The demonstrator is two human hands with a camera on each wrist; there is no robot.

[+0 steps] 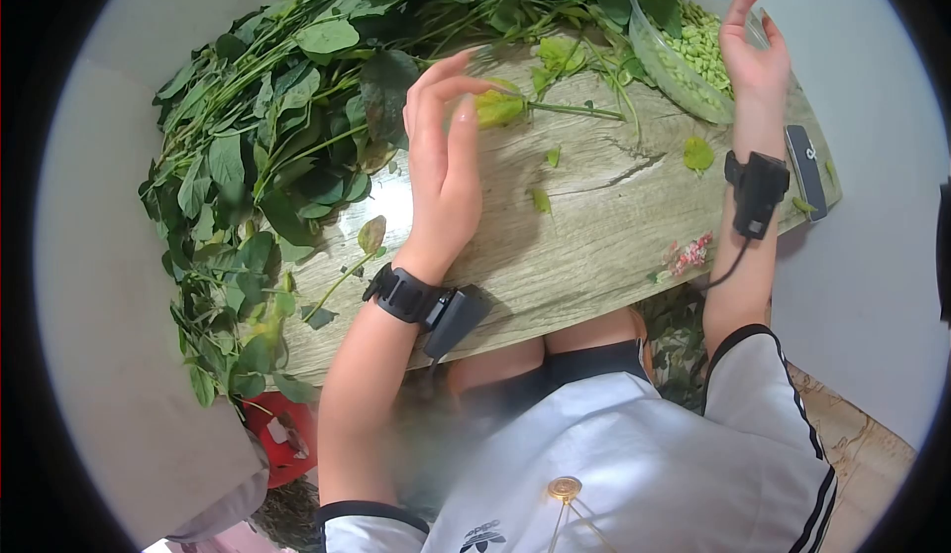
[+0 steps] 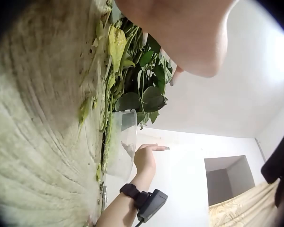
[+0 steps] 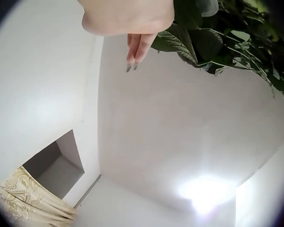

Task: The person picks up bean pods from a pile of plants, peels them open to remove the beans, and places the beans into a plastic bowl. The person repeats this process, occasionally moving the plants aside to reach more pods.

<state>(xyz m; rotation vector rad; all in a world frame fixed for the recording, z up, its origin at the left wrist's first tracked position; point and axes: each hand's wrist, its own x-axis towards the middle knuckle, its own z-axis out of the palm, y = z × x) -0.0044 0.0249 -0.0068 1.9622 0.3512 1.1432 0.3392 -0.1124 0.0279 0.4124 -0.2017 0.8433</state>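
Because the left wrist view cuts off much of the left hand (image 1: 441, 157), its state reads best from the head view: fingers loosely extended, holding nothing. Beneath its fingertips on the table (image 1: 594, 226), the yellow leaf (image 1: 503, 107) is partly covered (whether they touch is hard to tell); its long axis lies crosswise, the stem (image 1: 575, 109) pointing right towards the bowl (image 2: 125, 153). That clear bowl holds green beans (image 1: 698, 48), its far side partly hidden by foliage. Beside it rises the right hand (image 1: 758, 57), fingers relaxed and without a hold
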